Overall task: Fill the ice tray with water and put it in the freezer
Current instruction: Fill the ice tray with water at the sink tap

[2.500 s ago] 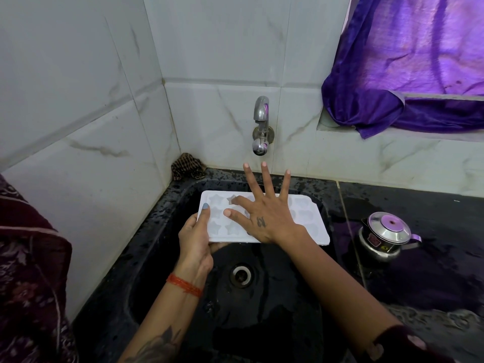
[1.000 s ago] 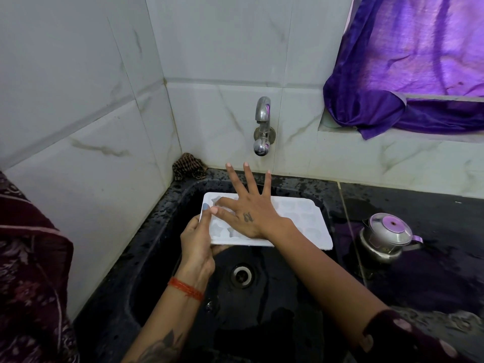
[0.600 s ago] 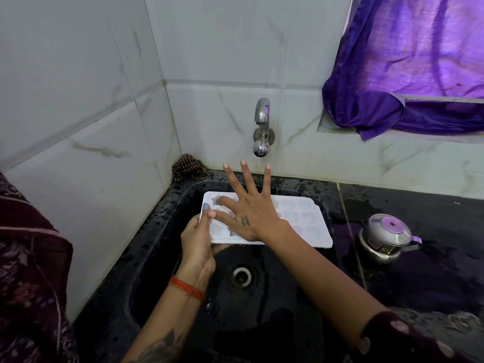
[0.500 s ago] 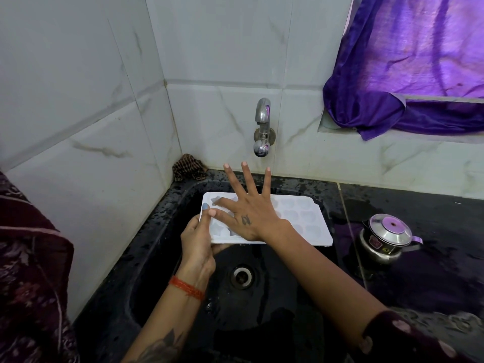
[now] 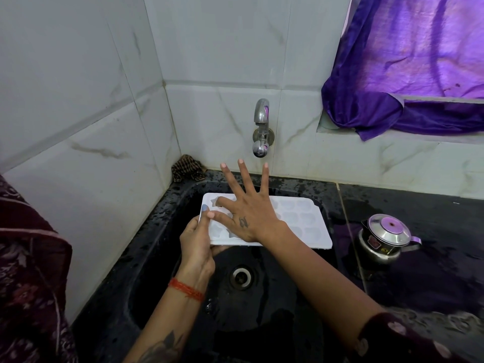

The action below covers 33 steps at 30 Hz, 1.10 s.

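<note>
Left hand [image 5: 197, 241] grips the ice tray [image 5: 301, 226] by its left end, thumb on the top rim, fingers curled under. Right hand [image 5: 247, 213] lies flat over the tray's left half, fingers straight and splayed, holding nothing. The tray is held roughly level over the black sink [image 5: 167, 247], just below and in front of the tap [image 5: 261, 129]. No water runs from the spout, and I can't tell whether the cells hold any.

Looks like the fill step: either levelling water across the cells or about to open the tap. Next move calls for the right hand to come off the tray and the tray to stay flat, since one-ended support will tip and spill it. A steel pot [image 5: 385, 239] sits on the wet counter [image 5: 419, 271] to the right, clear of the tray.
</note>
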Tool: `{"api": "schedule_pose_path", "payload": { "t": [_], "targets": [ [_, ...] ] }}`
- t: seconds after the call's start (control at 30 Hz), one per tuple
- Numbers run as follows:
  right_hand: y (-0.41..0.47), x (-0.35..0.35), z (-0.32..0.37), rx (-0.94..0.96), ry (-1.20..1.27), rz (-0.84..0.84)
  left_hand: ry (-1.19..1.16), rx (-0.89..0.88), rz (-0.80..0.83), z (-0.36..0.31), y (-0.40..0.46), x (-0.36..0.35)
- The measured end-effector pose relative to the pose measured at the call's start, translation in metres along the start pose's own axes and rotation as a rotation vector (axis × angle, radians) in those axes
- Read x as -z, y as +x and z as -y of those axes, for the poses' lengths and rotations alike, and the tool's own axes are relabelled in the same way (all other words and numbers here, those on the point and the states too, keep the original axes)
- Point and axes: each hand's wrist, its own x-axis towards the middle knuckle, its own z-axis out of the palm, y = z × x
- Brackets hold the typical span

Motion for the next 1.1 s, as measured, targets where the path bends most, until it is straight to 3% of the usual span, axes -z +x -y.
{"api": "schedule_pose_path", "payload": {
  "t": [0.3,0.57,0.9,1.1],
  "targets": [
    [-0.001,-0.002,0.004,-0.073,0.104,0.129,-0.004,-0.017,-0.016,0.001,0.003,0.001],
    [-0.025,0.004,-0.016,-0.137,0.218,-0.020,-0.005,-0.019,-0.035,-0.001,0.006,0.006],
    [-0.086,-0.010,-0.077,-0.549,0.310,-0.252,0.004,-0.028,-0.045,-0.003,0.009,0.012],
    [-0.102,-0.020,-0.081,-0.589,0.339,-0.190,0.000,-0.030,-0.043,-0.002,0.012,0.016]
  ]
}}
